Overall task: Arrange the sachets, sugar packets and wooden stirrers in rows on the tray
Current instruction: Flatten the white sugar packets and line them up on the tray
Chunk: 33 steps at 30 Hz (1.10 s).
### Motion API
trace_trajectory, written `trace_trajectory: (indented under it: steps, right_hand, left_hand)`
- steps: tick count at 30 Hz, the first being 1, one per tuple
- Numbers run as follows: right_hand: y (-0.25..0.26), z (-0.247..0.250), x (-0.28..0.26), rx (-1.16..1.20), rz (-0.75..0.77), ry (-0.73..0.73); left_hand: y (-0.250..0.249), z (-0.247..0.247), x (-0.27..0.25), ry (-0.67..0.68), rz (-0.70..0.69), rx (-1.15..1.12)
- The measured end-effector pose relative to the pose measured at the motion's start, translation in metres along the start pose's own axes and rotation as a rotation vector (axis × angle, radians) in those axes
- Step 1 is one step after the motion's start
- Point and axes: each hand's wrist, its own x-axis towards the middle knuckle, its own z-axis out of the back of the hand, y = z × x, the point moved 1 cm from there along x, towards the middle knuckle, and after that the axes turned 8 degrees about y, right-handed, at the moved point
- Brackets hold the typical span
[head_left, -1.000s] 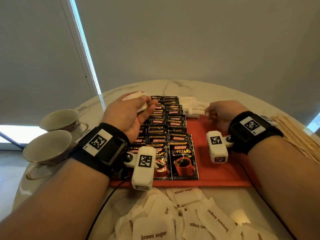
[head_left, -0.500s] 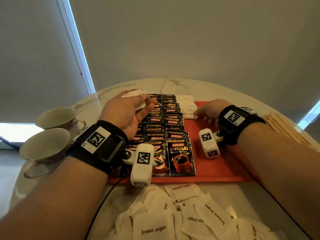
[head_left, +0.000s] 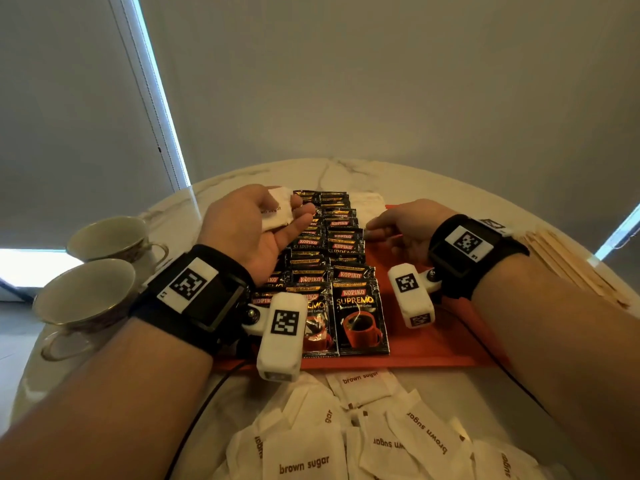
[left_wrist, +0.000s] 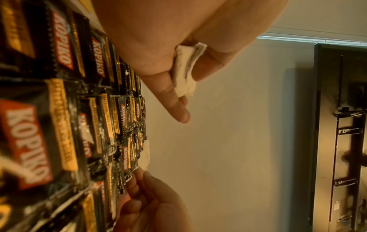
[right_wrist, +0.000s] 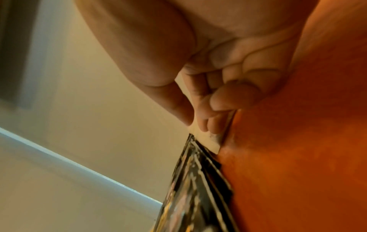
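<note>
Two columns of black Kopiko sachets lie on the red tray. My left hand hovers palm-up over the left column and grips a small stack of white brown sugar packets, seen edge-on in the left wrist view. My right hand is low on the tray beside the right column. It pinches one sugar packet between thumb and fingers, the packet's end touching the tray by the sachets. More sugar packets lie at the tray's far end.
Loose brown sugar packets are heaped on the marble table in front of the tray. Wooden stirrers lie to the right of the tray. Two teacups stand at the left table edge. Cables run under both wrists.
My right hand has slid left and nearer along the tray, up to the right sachet column. My left hand has stayed in place with its stack of packets.
</note>
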Motion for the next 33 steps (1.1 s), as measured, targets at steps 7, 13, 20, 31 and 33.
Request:
trace_trajectory:
  steps: [7, 13, 20, 31, 33]
  right_hand:
    - [-0.001, 0.000, -0.003, 0.185, 0.105, -0.016]
    - [0.007, -0.023, -0.039, 0.184, 0.402, 0.213]
    - [0.007, -0.048, -0.047, 0.095, 0.479, 0.320]
    - [0.010, -0.045, -0.047, 0.328, 0.488, 0.250]
    - [0.009, -0.047, -0.046, 0.272, 0.542, 0.208]
  left_hand:
    - [0.002, -0.001, 0.001, 0.074, 0.015, 0.042]
    - [0.011, -0.003, 0.004, 0.135, -0.016, 0.162]
    - [0.010, -0.001, -0.001, 0.082, -0.071, 0.264]
    - [0.006, 0.001, -0.001, 0.133, -0.030, 0.288]
    - [0.006, -0.002, -0.003, 0.136, -0.031, 0.296]
